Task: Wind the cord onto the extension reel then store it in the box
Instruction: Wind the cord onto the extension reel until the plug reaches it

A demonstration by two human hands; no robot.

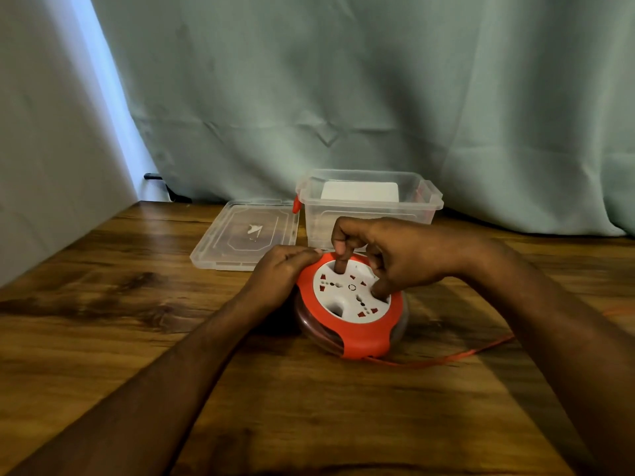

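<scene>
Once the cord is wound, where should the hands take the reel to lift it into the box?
Probably by the red rim of the reel, from both sides: it lies flat, round and wide, and the clear box behind stands open-topped.

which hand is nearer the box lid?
Left. The left hand grips the reel's rim just in front of the lid; the right hand sits over the reel's socket face, farther right.

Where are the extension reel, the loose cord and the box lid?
extension reel [357, 334]: head view, red front rim.
loose cord [457, 358]: head view, stretch on table.
box lid [240, 235]: head view, flat centre panel.
</scene>
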